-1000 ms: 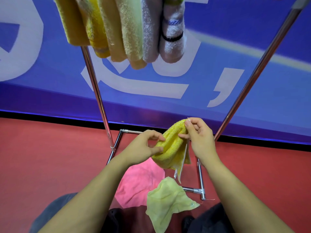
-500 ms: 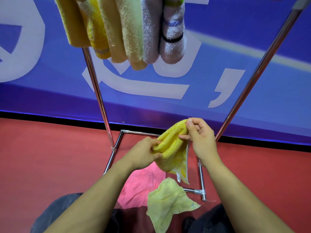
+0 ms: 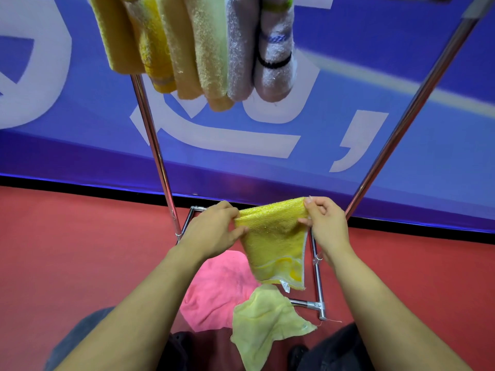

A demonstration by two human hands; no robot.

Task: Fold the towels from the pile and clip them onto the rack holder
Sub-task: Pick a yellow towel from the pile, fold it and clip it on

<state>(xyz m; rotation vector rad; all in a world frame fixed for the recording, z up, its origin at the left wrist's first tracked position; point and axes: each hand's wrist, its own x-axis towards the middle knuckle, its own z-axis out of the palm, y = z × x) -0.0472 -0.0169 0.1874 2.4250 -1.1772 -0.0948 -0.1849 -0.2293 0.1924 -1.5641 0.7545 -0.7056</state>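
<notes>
A bright yellow towel (image 3: pixel 273 236) hangs stretched between both hands in front of the rack. My left hand (image 3: pixel 214 231) pinches its upper left corner and my right hand (image 3: pixel 325 223) pinches its upper right corner, so the top edge is taut and the rest dangles down. On the red floor below lie a pink towel (image 3: pixel 217 290) and a pale yellow-green towel (image 3: pixel 265 325). Several folded towels (image 3: pixel 198 44), yellow, cream, pale green and white, hang from the top of the rack. The clips holding them are out of frame.
The chrome rack has a left upright (image 3: pixel 152 145), a right upright (image 3: pixel 401 129) and a base frame (image 3: pixel 317 285) on the red floor. A blue banner with white lettering (image 3: pixel 348 76) stands behind it. My dark trouser legs (image 3: pixel 334 352) show at the bottom.
The yellow towel was bunched between my hands. My hands have moved apart and it now hangs spread flat with its top edge pulled straight.
</notes>
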